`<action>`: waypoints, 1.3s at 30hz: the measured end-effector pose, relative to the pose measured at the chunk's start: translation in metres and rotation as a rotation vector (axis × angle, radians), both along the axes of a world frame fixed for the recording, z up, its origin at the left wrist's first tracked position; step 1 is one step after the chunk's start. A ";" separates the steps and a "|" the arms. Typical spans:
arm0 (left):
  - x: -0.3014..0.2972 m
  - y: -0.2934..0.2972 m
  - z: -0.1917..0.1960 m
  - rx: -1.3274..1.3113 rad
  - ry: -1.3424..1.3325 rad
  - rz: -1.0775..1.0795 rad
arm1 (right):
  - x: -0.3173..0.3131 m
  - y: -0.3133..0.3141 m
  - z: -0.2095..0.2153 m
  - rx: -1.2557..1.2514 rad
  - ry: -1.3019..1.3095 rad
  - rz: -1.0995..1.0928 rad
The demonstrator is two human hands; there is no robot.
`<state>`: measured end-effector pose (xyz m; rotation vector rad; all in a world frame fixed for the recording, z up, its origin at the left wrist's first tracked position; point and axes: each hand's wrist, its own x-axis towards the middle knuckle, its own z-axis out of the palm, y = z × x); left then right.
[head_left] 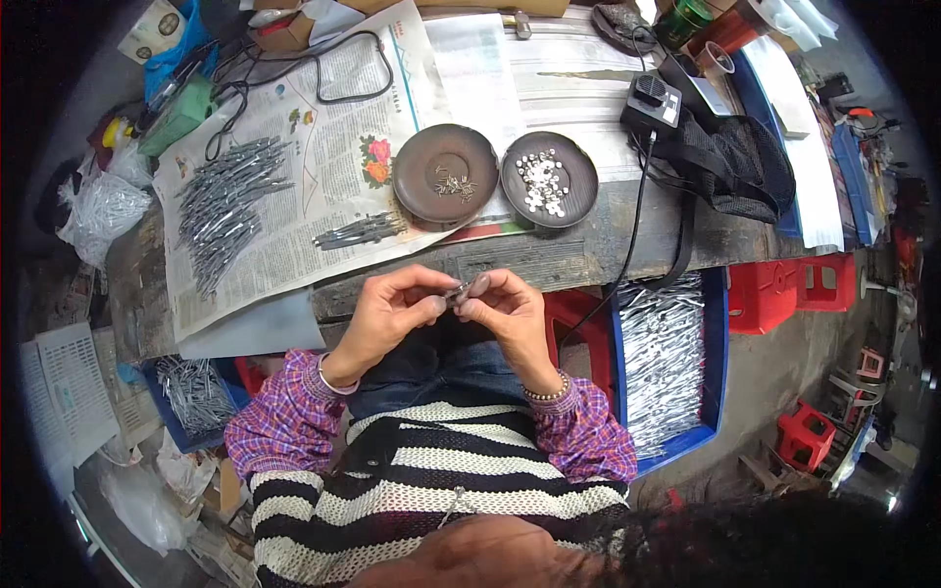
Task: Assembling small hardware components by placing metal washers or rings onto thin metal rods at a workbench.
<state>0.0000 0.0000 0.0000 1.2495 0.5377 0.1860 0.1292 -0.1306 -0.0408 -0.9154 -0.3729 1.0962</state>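
Observation:
Just in front of the table's near edge, my left hand (392,312) and my right hand (510,318) meet, both closed in fingertip pinches. Between them is a small dark metal piece (457,291), mostly covered by the fingers, so its exact kind cannot be made out. Beyond the hands stand two round brown dishes: the left dish (410,159) holds small brass-coloured pins (453,186), the right dish (589,186) small silvery-white bits (541,180). On a newspaper (328,147) lie a short row of slim metal parts (361,231) and a larger heap of similar parts (230,206).
A blue bin (723,343) full of silver metal strips stands low at my right; another blue bin (225,384) sits low at left. A black power adapter (651,104) with a hanging cable and a black bag (730,162) lie on the table's right. Red stools (763,297) stand beyond.

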 end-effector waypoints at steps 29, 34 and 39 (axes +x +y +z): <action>-0.009 -0.015 -0.010 -0.070 -0.096 0.024 | -0.012 -0.002 0.001 -0.052 -0.039 -0.078; -0.004 -0.019 -0.008 0.403 -0.183 0.153 | -0.017 0.001 0.004 -0.141 -0.077 -0.185; -0.004 -0.018 -0.007 0.432 -0.138 0.201 | -0.017 0.002 0.006 -0.232 -0.122 -0.171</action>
